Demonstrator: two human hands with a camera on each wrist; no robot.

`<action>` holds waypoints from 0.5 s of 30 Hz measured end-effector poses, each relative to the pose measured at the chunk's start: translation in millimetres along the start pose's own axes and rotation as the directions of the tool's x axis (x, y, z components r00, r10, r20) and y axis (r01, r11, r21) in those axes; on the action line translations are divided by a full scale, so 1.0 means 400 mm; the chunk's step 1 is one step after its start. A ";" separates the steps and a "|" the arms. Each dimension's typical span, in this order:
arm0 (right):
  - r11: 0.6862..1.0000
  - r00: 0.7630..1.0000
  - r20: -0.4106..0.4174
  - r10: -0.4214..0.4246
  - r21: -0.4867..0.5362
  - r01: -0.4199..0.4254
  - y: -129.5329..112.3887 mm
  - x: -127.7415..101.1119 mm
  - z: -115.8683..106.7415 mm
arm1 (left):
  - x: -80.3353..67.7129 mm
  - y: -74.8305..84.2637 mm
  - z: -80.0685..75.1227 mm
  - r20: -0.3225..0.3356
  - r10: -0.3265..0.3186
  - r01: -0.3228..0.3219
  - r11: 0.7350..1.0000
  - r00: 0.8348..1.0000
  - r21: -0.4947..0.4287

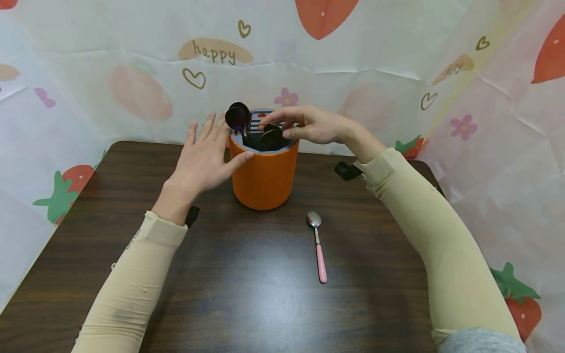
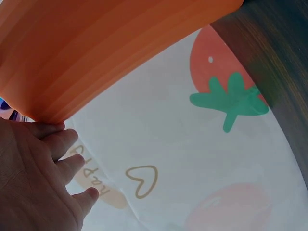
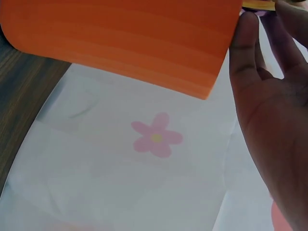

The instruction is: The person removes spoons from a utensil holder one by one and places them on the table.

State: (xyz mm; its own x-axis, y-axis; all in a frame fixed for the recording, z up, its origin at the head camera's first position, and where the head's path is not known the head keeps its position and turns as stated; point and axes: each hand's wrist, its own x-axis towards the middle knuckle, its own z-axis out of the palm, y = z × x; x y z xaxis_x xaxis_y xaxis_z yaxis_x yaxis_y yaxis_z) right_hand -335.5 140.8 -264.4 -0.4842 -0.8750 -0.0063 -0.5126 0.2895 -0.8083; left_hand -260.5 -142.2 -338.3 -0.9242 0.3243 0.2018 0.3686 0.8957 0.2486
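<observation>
An orange utensil holder (image 1: 263, 179) with a grey slotted top stands upright on the table. Two dark, shiny, round-bowled spoons (image 1: 237, 116) stick up at the left of its opening. My left hand (image 1: 200, 159) rests against the holder's left side, its fingers spread and straight. Over the top right, my right hand (image 1: 315, 125) pinches a dark spoon (image 1: 272, 137) by its bowl between thumb and fingers. That spoon's handle is hidden inside the holder. In the right wrist view only a thin yellowish edge (image 3: 260, 5) shows by the fingertips.
A metal spoon (image 1: 321, 260) with a pink handle lies on the dark wooden table (image 1: 229, 294), in front and to the right of the holder. Close behind the table hangs a white printed cloth (image 1: 145, 29), which also runs along both sides.
</observation>
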 end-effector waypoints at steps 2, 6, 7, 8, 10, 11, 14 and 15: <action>1.000 1.000 0.001 0.017 -0.001 -0.017 -0.006 -0.002 -0.002 | 0.000 -0.001 -0.001 -0.001 -0.001 0.001 1.000 1.000 0.000; 0.999 0.999 -0.004 0.052 -0.004 -0.052 -0.017 -0.005 -0.007 | 0.000 0.000 -0.003 -0.003 -0.001 0.001 1.000 1.000 -0.003; 0.998 0.998 -0.010 0.058 -0.008 -0.058 -0.019 -0.006 -0.009 | 0.000 0.000 -0.003 -0.003 -0.001 0.001 1.000 1.000 -0.003; 0.998 0.998 -0.015 0.060 -0.010 -0.060 -0.021 -0.007 -0.010 | 0.000 0.001 -0.003 -0.004 0.000 0.000 1.000 1.000 -0.005; 0.998 0.998 -0.031 0.057 -0.017 -0.057 -0.025 -0.011 -0.013 | 0.001 0.002 -0.003 -0.005 0.002 -0.002 1.000 1.000 -0.008; 0.998 0.998 -0.039 0.052 -0.021 -0.053 -0.027 -0.013 -0.014 | 0.001 0.002 -0.003 -0.005 0.003 -0.003 1.000 1.000 -0.009; 0.999 0.998 -0.048 0.034 -0.034 -0.036 -0.031 -0.018 -0.018 | 0.001 0.002 -0.002 -0.002 0.003 -0.003 1.000 1.000 -0.008; 0.999 0.998 -0.051 0.027 -0.046 -0.029 -0.031 -0.019 -0.019 | 0.000 0.002 -0.001 0.000 0.002 -0.002 1.000 1.000 -0.009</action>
State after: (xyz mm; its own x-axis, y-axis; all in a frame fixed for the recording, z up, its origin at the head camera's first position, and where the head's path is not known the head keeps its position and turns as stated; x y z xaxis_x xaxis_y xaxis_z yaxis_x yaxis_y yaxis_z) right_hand -330.9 146.7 -249.8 -0.5333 -0.8459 0.0021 -0.5303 0.3323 -0.7800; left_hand -260.3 -141.7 -337.7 -0.9234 0.3259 0.2027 0.3712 0.8924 0.2564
